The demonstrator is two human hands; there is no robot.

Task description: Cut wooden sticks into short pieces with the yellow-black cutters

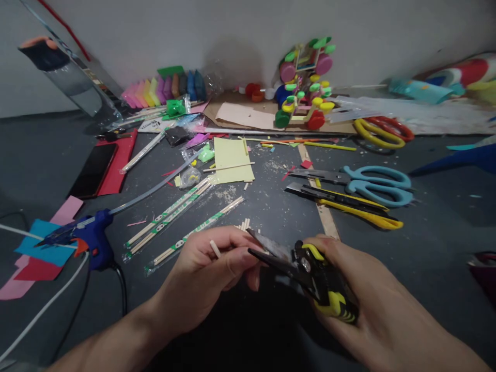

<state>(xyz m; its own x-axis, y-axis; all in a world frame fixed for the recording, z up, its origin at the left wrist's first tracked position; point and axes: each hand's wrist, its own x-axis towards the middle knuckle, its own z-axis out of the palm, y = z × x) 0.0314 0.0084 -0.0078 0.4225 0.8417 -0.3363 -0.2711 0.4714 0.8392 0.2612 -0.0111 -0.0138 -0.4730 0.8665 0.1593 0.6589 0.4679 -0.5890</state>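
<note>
My left hand (217, 274) is closed, with a short piece of pale wooden stick (215, 249) poking up between thumb and fingers. Wrapped in my right hand (356, 289) are black-and-yellow shears (310, 268), their blades parted and pointing at my left fingertips. Whether the blades touch anything there is hard to make out. Just behind my left fingers lie several short cut stick pieces (244, 224), partly hidden. Paper-sleeved chopsticks (194, 230) rest beyond my left hand, more wrapped chopsticks (166, 219) beside them.
A blue glue gun (96, 240) with cables sits left, near a phone (95, 168) and a bottle (70, 77). Blue-handled scissors (380, 183) and a yellow box cutter (349, 206) lie right. Small wheeled models (304, 106) stand at the back beside coloured clay packs (166, 90).
</note>
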